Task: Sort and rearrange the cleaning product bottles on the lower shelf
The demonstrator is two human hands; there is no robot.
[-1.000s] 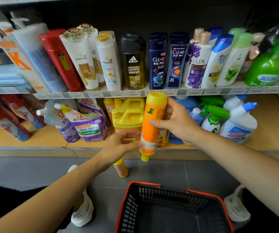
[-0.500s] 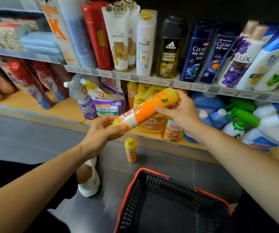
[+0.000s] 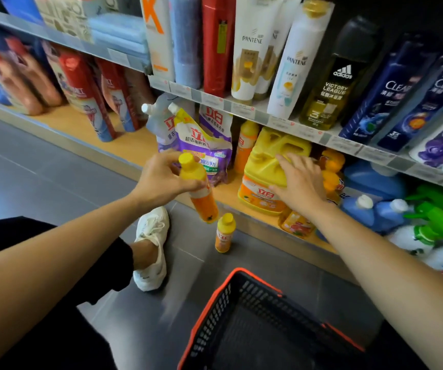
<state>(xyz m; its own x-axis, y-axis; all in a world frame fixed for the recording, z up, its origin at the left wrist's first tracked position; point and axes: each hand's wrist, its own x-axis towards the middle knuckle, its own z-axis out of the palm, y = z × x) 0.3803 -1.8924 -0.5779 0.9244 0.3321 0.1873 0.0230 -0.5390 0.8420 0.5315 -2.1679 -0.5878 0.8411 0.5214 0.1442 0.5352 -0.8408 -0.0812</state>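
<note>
Holding the orange bottle [image 3: 203, 201] just under its yellow cap, the left hand [image 3: 161, 178] has its fingers curled and clamped round the upper body. The bottle hangs tilted, base down, in the air in front of the lower shelf [image 3: 135, 144] and touches neither shelf nor floor [image 3: 55, 169]. The right hand [image 3: 301, 184] lies flat on the shoulder of the yellow jug [image 3: 271, 158], fingers straight and spread, gripping nothing; the jug stands on the lower shelf. The bottle appears to be stiff, glossy plastic, probably light enough for one hand but liable to slip at the label. A grip round the shoulder or waist is advised, not by the cap alone. The jug is judged heavy and is best taken by its moulded handle. Headroom is limited: the front rail of the upper shelf [image 3: 241, 105] runs close above the jug. The soft pouches [image 3: 204, 145] lean just to the left of the jug and may topple if nudged. Bare shelf board shows left of the pouches. A small bottle [image 3: 224, 235] stands on the floor just below the shelf edge, and the basket [image 3: 209, 311] sits nearer the person. Both narrow the path for a low approach.
</note>
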